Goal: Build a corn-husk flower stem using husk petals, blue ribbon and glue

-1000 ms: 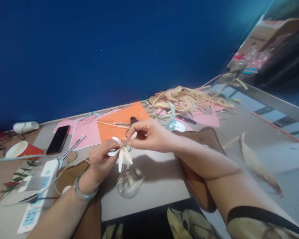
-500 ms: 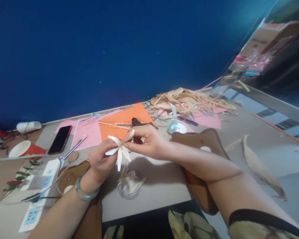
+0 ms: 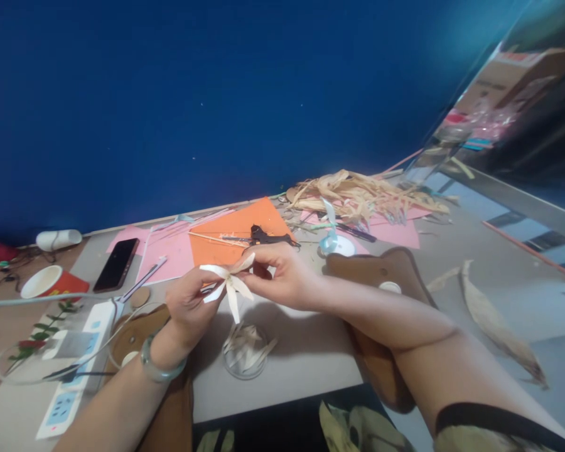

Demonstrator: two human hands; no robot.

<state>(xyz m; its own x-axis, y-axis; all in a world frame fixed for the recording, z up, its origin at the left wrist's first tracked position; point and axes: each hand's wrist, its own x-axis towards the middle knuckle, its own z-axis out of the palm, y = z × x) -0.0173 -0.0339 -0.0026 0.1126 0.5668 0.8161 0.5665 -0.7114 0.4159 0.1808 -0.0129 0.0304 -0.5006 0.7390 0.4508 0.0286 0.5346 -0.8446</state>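
A pale flower (image 3: 228, 282) with several narrow petals, apparently of dried husk, is held up over the table between both hands. My left hand (image 3: 191, 301), with a jade-coloured bangle on its wrist, is closed around the flower's base. From the other side, the thumb and forefinger of my right hand (image 3: 282, 276) pinch a petal close to the flower's centre. Below them stands a small clear dish (image 3: 245, 370) with loose pale petal strips (image 3: 248, 346) in it. The flower's stem, if any, is hidden by my fingers.
Dried husks (image 3: 358, 194) are heaped at the back right. A black glue gun (image 3: 268, 236) lies on orange paper (image 3: 245, 216). At left are a phone (image 3: 117, 265), a paper cup (image 3: 56, 282) and a power strip (image 3: 70, 389) with cables. Brown pads (image 3: 379, 267) lie under both forearms.
The flower has turned slightly in my fingers, and its lowest petal now points further right. Both hands keep their hold. The whole view has shifted a little.
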